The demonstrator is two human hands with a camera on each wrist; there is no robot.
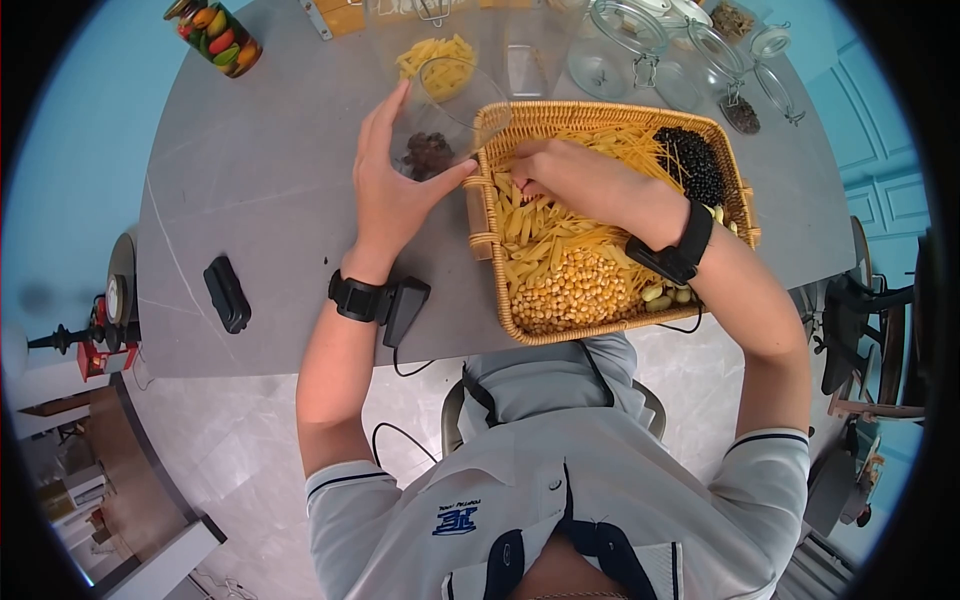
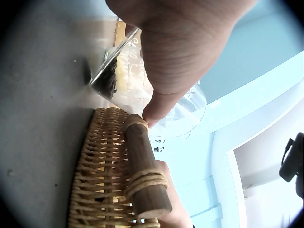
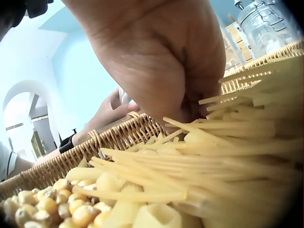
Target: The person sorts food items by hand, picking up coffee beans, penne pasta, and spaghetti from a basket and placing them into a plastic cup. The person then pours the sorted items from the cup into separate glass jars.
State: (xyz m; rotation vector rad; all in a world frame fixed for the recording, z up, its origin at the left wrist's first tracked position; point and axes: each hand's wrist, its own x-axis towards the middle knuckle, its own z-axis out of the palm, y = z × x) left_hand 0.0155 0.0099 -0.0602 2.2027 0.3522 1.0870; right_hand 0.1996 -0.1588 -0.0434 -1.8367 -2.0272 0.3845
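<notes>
My left hand [image 1: 388,190] grips a clear container [image 1: 480,125] from the side, thumb and fingers spread round it. Dark brown pieces [image 1: 430,153] lie inside; in the left wrist view the container [image 2: 107,92] looks tilted beside the basket. My right hand [image 1: 560,178] reaches into the wicker basket [image 1: 600,112], over the penne [image 1: 520,228]. In the right wrist view the right hand [image 3: 156,61] has its fingers curled down at the pasta [image 3: 161,166]. Its fingertips are hidden, so what they hold cannot be seen.
The basket also holds corn kernels [image 1: 575,290], black beans [image 1: 690,165] and thin pasta sticks [image 1: 635,148]. Behind it stand open glass jars [image 1: 625,45] and a clear container with yellow pasta [image 1: 437,65]. A filled jar [image 1: 222,40] and a black case [image 1: 227,294] are at left.
</notes>
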